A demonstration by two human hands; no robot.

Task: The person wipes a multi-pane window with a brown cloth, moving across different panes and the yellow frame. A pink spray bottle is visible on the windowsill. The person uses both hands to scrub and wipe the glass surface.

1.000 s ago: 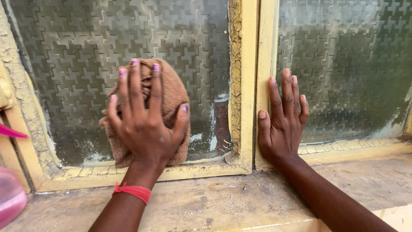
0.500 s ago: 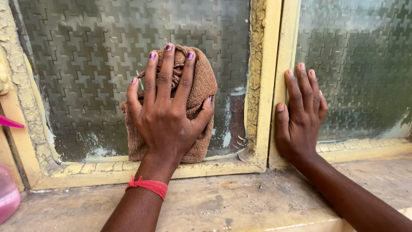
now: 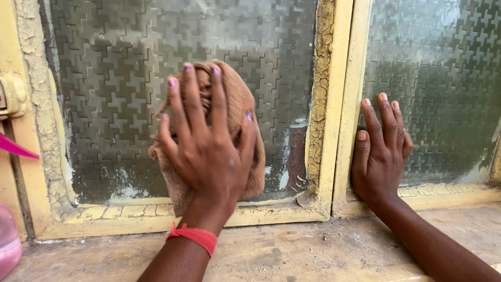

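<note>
— Where was the cloth?

— The brown cloth (image 3: 237,136) lay bunched under the left hand (image 3: 206,151), its fingers (image 3: 190,96) spread flat, pressing it against the left textured pane (image 3: 130,78).

— And the other hand?

— The right hand (image 3: 380,149) rested flat on the right pane (image 3: 443,78), fingers close together, beside the cracked yellow frame (image 3: 334,104). The palm hid most of the cloth; a pink object (image 3: 8,245) was cut off at the left edge.
</note>
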